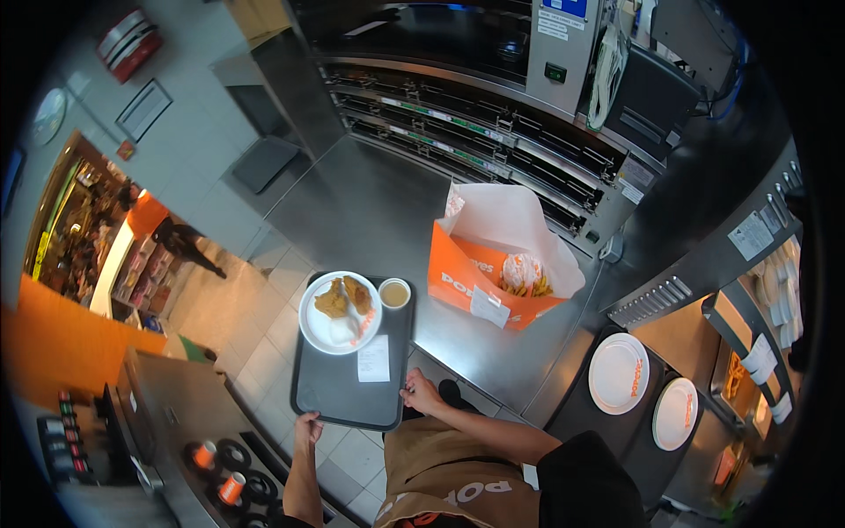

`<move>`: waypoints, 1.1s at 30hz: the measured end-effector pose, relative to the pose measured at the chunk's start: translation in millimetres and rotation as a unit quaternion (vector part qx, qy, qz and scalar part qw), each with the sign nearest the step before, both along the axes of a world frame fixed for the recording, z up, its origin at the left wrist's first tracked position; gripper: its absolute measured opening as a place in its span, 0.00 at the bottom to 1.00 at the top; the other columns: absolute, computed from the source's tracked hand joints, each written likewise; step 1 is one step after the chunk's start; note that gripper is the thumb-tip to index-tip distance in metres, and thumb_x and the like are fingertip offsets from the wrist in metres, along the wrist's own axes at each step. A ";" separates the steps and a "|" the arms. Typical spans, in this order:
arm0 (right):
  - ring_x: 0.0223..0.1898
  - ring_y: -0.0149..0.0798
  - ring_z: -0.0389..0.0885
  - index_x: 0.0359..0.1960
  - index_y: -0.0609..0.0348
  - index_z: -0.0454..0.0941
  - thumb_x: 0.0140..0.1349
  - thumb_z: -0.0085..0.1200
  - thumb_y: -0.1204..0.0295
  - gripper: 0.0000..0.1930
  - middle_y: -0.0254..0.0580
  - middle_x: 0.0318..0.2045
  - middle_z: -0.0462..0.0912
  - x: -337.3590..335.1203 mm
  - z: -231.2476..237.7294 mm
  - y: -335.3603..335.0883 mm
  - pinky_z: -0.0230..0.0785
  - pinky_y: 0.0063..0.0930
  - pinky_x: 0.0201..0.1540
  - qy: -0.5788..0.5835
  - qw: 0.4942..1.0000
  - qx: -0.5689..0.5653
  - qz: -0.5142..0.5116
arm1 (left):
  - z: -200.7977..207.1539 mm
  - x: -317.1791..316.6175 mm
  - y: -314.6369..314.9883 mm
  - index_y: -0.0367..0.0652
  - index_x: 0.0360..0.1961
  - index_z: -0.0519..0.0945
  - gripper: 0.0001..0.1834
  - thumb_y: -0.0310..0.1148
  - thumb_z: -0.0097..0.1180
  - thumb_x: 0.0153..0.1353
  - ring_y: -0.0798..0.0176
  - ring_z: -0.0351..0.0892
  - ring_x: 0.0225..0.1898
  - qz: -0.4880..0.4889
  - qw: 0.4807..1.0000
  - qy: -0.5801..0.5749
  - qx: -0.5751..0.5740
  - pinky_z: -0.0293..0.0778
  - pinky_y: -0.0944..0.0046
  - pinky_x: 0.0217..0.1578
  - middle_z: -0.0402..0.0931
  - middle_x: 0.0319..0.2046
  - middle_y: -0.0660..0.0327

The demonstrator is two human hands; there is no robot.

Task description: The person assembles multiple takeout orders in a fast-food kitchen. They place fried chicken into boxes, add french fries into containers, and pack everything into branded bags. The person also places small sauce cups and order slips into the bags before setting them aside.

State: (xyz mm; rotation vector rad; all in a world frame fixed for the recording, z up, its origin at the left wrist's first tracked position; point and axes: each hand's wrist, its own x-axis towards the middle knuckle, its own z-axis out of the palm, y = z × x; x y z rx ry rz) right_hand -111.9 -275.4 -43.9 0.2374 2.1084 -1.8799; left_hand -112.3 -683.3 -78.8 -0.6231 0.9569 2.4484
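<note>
My left hand [308, 429] is closed on the near left corner of a dark grey serving tray [327, 383]. The tray's right edge, close to its front corner, is gripped by my right hand [424, 392]. A round white plate [306, 321] on the tray holds pieces of fried chicken [331, 304] and a white mound, perhaps rice. Beside the plate is a small cup [394, 293] of light brown liquid. A white receipt [374, 359] lies flat on the tray below them. The tray's far end meets the steel counter's edge; whether it rests there I cannot tell.
An open orange and white paper bag [458, 273] with wrapped food and fries stands on the steel counter [365, 189]. Two white plates [619, 373] lie on dark trays at right. Orange cups [232, 488] sit in holders lower left. A person [150, 216] is beyond the doorway.
</note>
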 end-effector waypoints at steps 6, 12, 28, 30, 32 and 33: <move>0.29 0.45 0.87 0.51 0.62 0.66 0.64 0.58 0.74 0.17 0.46 0.31 0.82 -98.3 0.1 -40.2 0.76 0.38 0.31 0.024 0.995 0.036 -0.093 | 3.7 -170.2 -9.3 0.31 0.48 0.79 0.21 0.15 0.57 0.49 0.48 0.83 0.48 -0.020 0.997 -0.032 -0.071 0.80 0.48 0.54 0.82 0.46 0.51; 0.32 0.42 0.79 0.49 0.58 0.67 0.61 0.59 0.75 0.17 0.43 0.33 0.79 -112.6 64.7 -21.4 0.73 0.36 0.40 0.122 0.906 0.151 -0.376 | -2.1 -326.8 -1.9 0.36 0.48 0.79 0.21 0.17 0.58 0.49 0.50 0.83 0.49 -0.118 0.986 -0.084 -0.087 0.82 0.47 0.51 0.82 0.46 0.54; 0.42 0.28 0.77 0.52 0.55 0.57 0.68 0.52 0.85 0.19 0.38 0.41 0.73 -62.0 153.4 34.4 0.70 0.18 0.41 0.245 0.687 0.027 -0.684 | 56.5 -403.7 71.8 0.37 0.57 0.77 0.26 0.31 0.54 0.56 0.52 0.80 0.56 -0.565 0.777 -0.103 -0.257 0.78 0.51 0.57 0.81 0.47 0.55; 0.38 0.26 0.80 0.53 0.56 0.57 0.69 0.52 0.83 0.18 0.38 0.41 0.75 -59.0 164.9 30.4 0.74 0.17 0.33 0.257 0.689 -0.014 -0.678 | 71.3 -359.5 97.8 0.42 0.57 0.78 0.21 0.39 0.55 0.65 0.55 0.83 0.51 -0.675 0.680 -0.061 -0.280 0.82 0.52 0.50 0.83 0.42 0.56; 0.37 0.26 0.80 0.52 0.56 0.57 0.69 0.51 0.83 0.17 0.39 0.41 0.75 -54.5 173.0 30.5 0.75 0.18 0.33 0.232 0.707 -0.003 -0.668 | 84.2 -310.7 140.2 0.43 0.54 0.79 0.19 0.38 0.59 0.65 0.62 0.83 0.45 -0.732 0.623 0.036 -0.274 0.82 0.57 0.45 0.82 0.41 0.60; 0.37 0.26 0.81 0.52 0.57 0.58 0.69 0.51 0.83 0.17 0.39 0.41 0.76 -52.2 175.8 31.3 0.75 0.18 0.33 0.237 0.719 -0.021 -0.653 | 89.6 -290.3 169.7 0.43 0.53 0.80 0.18 0.38 0.61 0.64 0.65 0.82 0.43 -0.745 0.605 0.082 -0.269 0.80 0.59 0.43 0.81 0.42 0.62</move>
